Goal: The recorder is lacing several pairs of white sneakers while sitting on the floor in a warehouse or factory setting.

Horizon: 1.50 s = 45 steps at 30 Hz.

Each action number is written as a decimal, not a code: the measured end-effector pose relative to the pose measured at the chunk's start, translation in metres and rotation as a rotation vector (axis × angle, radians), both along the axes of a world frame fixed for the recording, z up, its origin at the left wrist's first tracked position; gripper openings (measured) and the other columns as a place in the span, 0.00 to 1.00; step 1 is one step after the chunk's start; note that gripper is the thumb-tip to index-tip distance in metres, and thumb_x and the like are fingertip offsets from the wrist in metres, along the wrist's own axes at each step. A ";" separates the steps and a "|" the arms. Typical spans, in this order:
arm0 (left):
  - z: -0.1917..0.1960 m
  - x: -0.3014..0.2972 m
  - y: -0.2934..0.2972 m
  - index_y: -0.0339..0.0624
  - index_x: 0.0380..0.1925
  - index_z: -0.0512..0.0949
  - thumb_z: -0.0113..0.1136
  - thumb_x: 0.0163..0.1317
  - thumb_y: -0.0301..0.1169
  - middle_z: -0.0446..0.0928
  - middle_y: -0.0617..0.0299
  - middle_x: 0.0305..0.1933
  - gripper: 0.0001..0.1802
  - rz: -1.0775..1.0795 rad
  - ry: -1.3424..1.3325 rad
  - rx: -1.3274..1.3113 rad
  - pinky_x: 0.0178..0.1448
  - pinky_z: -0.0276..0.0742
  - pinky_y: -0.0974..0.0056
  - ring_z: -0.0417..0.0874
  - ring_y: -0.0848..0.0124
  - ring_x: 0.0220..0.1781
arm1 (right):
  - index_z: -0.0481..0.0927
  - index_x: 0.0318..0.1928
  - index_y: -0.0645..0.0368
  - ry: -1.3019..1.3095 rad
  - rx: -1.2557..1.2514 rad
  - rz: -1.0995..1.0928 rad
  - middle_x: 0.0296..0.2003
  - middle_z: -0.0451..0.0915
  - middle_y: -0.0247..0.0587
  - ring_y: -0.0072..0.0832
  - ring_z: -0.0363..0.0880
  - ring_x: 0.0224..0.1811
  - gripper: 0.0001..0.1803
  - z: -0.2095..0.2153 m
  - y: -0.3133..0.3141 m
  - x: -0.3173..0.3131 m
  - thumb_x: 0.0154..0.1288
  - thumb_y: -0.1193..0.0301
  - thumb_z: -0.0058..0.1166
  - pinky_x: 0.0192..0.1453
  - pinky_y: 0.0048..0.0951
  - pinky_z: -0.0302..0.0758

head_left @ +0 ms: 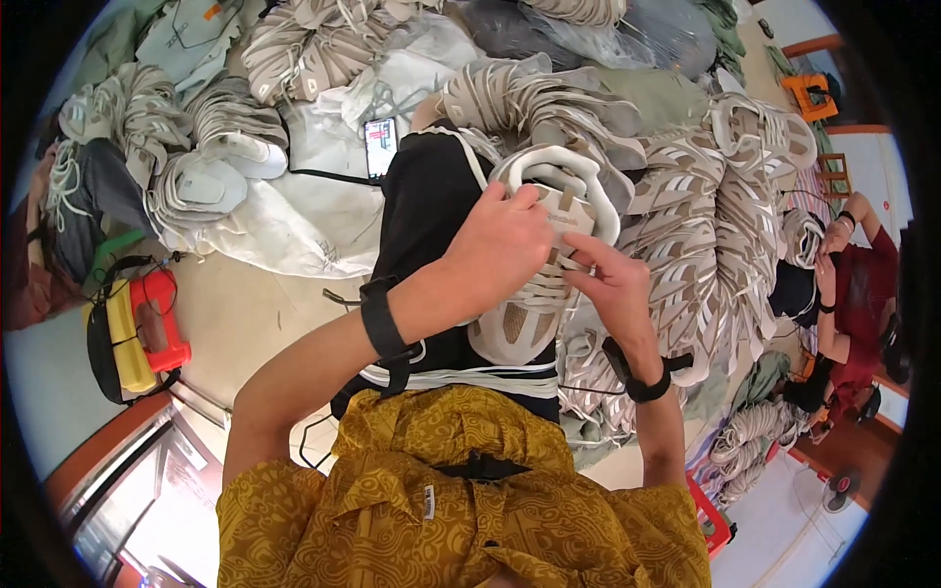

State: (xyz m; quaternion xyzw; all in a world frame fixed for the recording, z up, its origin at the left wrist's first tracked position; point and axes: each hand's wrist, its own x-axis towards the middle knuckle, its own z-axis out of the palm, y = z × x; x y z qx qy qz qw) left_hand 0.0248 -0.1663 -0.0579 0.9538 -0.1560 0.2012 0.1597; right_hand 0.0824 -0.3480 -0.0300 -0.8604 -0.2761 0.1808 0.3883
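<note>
A beige and white shoe upper lies across my lap, toe toward me, its padded white collar at the far end. My left hand is closed at the tongue; what its fingertips hold is hidden behind the knuckles. On the right side of the lacing, my right hand pinches a pale shoelace between thumb and forefinger. Laces cross the middle of the upper in rows. A bundle of loose white laces is draped over my black-clad lap.
Stacked shoe uppers crowd the right side, with more piles at the far left. A phone rests on white sacking. At left stands a red and yellow object. Another person works at the right.
</note>
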 end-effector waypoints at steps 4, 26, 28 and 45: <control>0.004 0.003 -0.001 0.44 0.17 0.74 0.58 0.42 0.29 0.70 0.64 0.23 0.04 -0.027 0.024 -0.016 0.40 0.65 0.62 0.71 0.67 0.38 | 0.81 0.43 0.58 -0.084 0.053 -0.053 0.28 0.82 0.39 0.20 0.78 0.26 0.20 -0.007 -0.005 -0.002 0.45 0.81 0.62 0.31 0.20 0.74; 0.062 0.003 0.066 0.37 0.40 0.76 0.54 0.60 0.33 0.77 0.65 0.27 0.12 0.023 0.656 -1.373 0.37 0.72 0.71 0.77 0.76 0.29 | 0.81 0.44 0.55 -0.500 0.353 0.868 0.16 0.71 0.27 0.21 0.69 0.16 0.23 0.063 0.003 -0.081 0.41 0.78 0.54 0.20 0.25 0.65; 0.062 0.002 0.098 0.37 0.42 0.77 0.55 0.59 0.32 0.77 0.63 0.30 0.13 -0.069 0.454 -1.670 0.39 0.72 0.69 0.78 0.74 0.33 | 0.80 0.44 0.56 -0.490 0.302 0.791 0.17 0.72 0.29 0.22 0.70 0.17 0.22 0.059 -0.002 -0.069 0.42 0.78 0.54 0.20 0.25 0.66; 0.012 0.000 -0.011 0.40 0.22 0.70 0.55 0.42 0.27 0.70 0.61 0.24 0.06 -0.132 -0.108 -0.199 0.44 0.69 0.63 0.74 0.66 0.33 | 0.75 0.53 0.46 -0.484 -0.236 0.242 0.29 0.81 0.38 0.33 0.79 0.24 0.29 0.007 0.011 0.010 0.45 0.77 0.57 0.28 0.32 0.75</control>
